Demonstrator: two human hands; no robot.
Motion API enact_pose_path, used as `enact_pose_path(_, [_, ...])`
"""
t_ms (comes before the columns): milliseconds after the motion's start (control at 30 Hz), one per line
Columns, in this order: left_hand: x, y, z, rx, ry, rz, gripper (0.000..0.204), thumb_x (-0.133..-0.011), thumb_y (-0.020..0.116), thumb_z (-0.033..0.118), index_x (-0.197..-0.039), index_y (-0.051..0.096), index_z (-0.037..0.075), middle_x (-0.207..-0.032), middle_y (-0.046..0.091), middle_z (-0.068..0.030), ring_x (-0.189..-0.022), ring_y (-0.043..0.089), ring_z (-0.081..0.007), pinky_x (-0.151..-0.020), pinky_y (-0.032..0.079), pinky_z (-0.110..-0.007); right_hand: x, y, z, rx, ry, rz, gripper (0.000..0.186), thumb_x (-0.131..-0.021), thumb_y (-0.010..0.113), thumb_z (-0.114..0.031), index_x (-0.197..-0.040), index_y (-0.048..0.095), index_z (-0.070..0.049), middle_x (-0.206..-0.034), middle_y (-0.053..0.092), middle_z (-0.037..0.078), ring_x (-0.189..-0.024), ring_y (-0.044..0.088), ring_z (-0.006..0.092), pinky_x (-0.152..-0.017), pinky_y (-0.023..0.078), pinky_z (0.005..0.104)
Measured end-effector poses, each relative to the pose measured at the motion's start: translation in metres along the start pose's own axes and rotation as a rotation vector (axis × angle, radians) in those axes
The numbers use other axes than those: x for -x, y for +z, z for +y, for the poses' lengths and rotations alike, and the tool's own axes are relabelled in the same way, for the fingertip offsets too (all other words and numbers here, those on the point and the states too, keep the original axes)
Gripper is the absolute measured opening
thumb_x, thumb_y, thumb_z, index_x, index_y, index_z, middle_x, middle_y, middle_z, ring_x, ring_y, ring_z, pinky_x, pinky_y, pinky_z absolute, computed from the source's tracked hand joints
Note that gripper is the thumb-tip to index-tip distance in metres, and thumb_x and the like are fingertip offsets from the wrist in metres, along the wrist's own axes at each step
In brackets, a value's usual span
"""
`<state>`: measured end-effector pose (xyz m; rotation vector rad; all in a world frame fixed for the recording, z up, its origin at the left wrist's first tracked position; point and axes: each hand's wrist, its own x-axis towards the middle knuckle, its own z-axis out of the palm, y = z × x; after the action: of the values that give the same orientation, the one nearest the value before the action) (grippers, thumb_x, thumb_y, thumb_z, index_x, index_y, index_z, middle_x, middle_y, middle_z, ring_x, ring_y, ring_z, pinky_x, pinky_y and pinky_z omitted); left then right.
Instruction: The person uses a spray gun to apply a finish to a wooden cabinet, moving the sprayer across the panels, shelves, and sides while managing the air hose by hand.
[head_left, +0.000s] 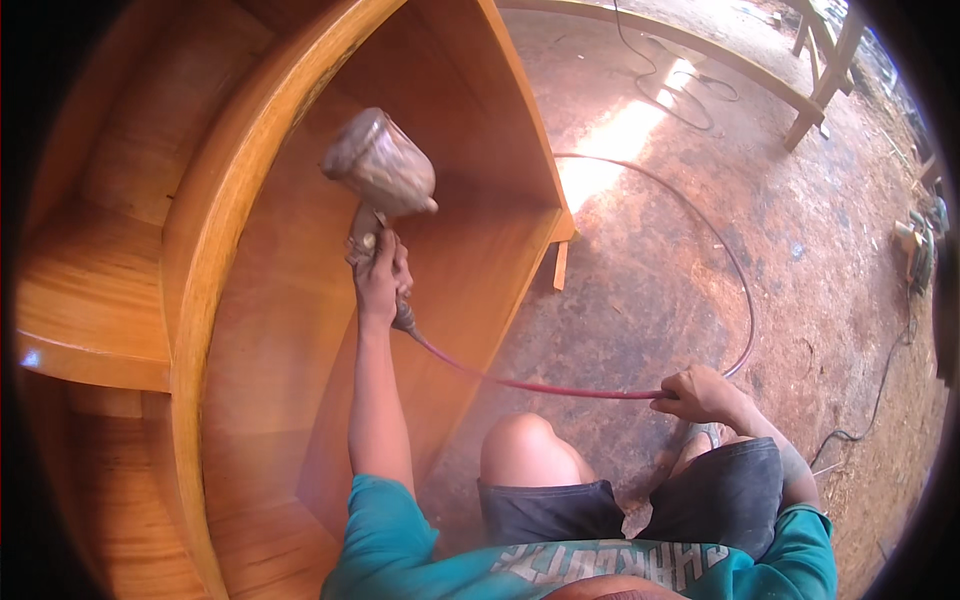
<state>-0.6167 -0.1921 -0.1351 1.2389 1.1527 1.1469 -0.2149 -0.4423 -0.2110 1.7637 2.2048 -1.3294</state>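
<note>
— Where's the spray gun (382, 180), and what has it?
— Raised inside the open wooden cabinet (300, 340), its handle wrapped by the left hand (380, 272). The right hand (700, 394), well apart from it, is closed around the red hose (540, 387)
— What worries you?
— The hose, mostly. It runs from the handle past the knee (535, 450) to that right hand, then loops over the floor (620, 330). Let it go slack and it could brush the cabinet's edge and smear the finish; pull it too tight and it could jerk the gun off line
— And the cup?
— Tilted and blurred, so I can't tell how tight its lid is. If loose, tipping could drip finish onto the panels
</note>
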Motion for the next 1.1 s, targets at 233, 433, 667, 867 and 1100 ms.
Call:
enact_pose_path(233, [-0.047,-0.005,0.002,-0.071,0.096,0.372,0.030,-0.098,0.061,0.036,-0.085,0.050,0.011,-0.061,0.042,0.0042,-0.038,0.032,-0.0045,-0.034,0.025,-0.021,-0.007,0.002,0.000,-0.012,-0.022,0.145,0.035,-0.087,0.064,-0.037,-0.084,0.072,-0.003,-0.075,0.067,0.021,-0.075,0.066,0.0397,-0.070,0.051,0.0481])
enact_pose_path(433, [-0.031,-0.008,-0.006,-0.030,-0.014,0.253,0.028,-0.099,0.059,0.035,-0.086,0.050,0.012,-0.062,0.044,0.0042,-0.039,0.031,-0.0043,-0.035,0.024,-0.021,-0.003,0.003,0.003,0.010,-0.028,0.101,0.036,-0.086,0.065,-0.038,-0.083,0.072,-0.003,-0.076,0.067,0.021,-0.075,0.066,0.0398,-0.071,0.051,0.0481])
enact_pose_path(667, [0.010,0.008,-0.006,0.061,-0.114,-0.166,0.033,-0.100,0.055,0.044,-0.093,0.053,0.012,-0.065,0.047,0.0034,-0.041,0.033,-0.0036,-0.038,0.026,-0.022,0.002,0.005,0.009,0.013,0.000,-0.007,0.035,-0.086,0.065,-0.038,-0.083,0.073,-0.004,-0.076,0.067,0.021,-0.076,0.066,0.0390,-0.071,0.051,0.0470])
enact_pose_path(867, [0.003,-0.005,-0.018,0.060,-0.180,-0.226,0.033,-0.098,0.058,0.044,-0.089,0.052,0.013,-0.065,0.045,0.0041,-0.041,0.033,-0.0034,-0.038,0.025,-0.021,0.000,0.000,0.000,-0.037,-0.032,-0.054,0.034,-0.086,0.064,-0.037,-0.085,0.073,-0.004,-0.076,0.067,0.021,-0.077,0.066,0.0396,-0.071,0.051,0.0470])
enact_pose_path(1100, [-0.042,-0.016,-0.026,-0.076,-0.010,0.338,0.028,-0.099,0.059,0.036,-0.085,0.050,0.014,-0.059,0.040,0.0051,-0.038,0.031,-0.0043,-0.034,0.022,-0.022,-0.005,0.001,-0.006,-0.018,-0.016,0.059,0.035,-0.087,0.064,-0.036,-0.086,0.072,-0.002,-0.077,0.067,0.022,-0.078,0.066,0.0409,-0.072,0.051,0.0484])
